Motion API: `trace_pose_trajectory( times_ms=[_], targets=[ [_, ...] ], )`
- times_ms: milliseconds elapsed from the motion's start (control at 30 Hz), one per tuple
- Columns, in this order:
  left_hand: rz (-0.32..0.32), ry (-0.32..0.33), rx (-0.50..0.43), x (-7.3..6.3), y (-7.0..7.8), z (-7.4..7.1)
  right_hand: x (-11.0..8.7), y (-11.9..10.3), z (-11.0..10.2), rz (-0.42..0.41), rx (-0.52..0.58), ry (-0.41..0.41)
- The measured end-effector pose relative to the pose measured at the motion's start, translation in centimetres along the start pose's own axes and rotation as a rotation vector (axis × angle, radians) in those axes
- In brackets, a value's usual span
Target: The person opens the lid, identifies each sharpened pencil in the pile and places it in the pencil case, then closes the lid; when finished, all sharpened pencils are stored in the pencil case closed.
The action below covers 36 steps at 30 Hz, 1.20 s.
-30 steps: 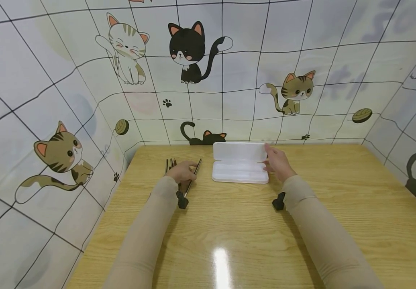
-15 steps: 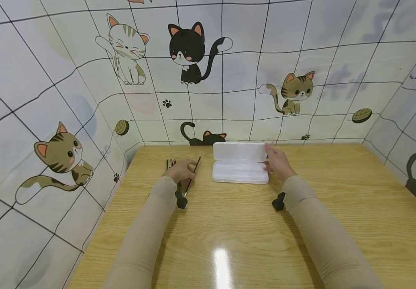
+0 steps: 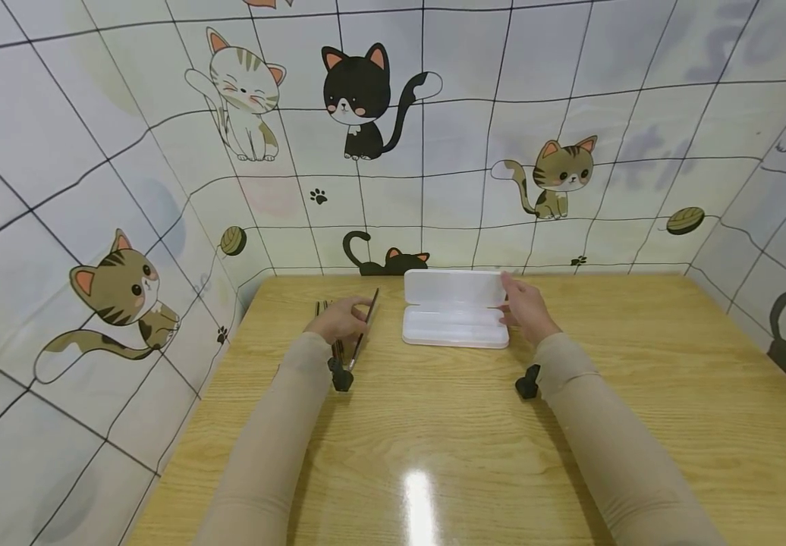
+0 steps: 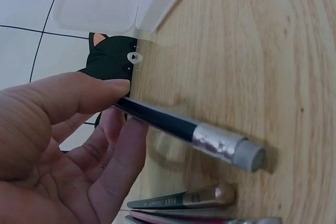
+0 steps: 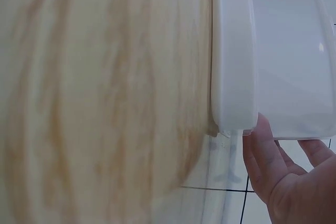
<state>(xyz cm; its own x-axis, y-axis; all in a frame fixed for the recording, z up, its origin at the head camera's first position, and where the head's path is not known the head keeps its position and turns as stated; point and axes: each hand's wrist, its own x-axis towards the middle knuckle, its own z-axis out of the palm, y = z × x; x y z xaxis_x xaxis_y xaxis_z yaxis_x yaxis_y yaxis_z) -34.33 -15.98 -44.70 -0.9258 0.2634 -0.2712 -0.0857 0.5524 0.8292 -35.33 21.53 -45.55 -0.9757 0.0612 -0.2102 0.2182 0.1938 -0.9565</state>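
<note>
Left of the open white case (image 3: 423, 332) I see the left hand (image 3: 340, 320) pinching a dark, eraser-tipped pencil (image 4: 160, 120). Over at the case's right end, the right hand (image 3: 528, 309) holds the raised lid (image 3: 448, 288).

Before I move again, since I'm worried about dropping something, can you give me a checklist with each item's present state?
1. Left hand pinches pencil: ok.
2. Right hand holds case: ok, at its right end.
3. Lid open: ok, raised.
4. Pencil over case: not ok, it is to the left.
5. Pencil clear of table: cannot tell.
6. Pencil sharpened: cannot tell, far end too small.
</note>
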Motion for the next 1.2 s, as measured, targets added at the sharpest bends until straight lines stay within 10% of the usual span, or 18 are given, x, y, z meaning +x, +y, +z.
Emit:
trace_pose_trajectory(
  times_ms=[1200],
  targets=[
    [0.077, 0.09, -0.105, 0.7, 0.1, -0.1, 0.4, -0.4, -0.9, 0.021, -0.111, -0.064]
  ],
)
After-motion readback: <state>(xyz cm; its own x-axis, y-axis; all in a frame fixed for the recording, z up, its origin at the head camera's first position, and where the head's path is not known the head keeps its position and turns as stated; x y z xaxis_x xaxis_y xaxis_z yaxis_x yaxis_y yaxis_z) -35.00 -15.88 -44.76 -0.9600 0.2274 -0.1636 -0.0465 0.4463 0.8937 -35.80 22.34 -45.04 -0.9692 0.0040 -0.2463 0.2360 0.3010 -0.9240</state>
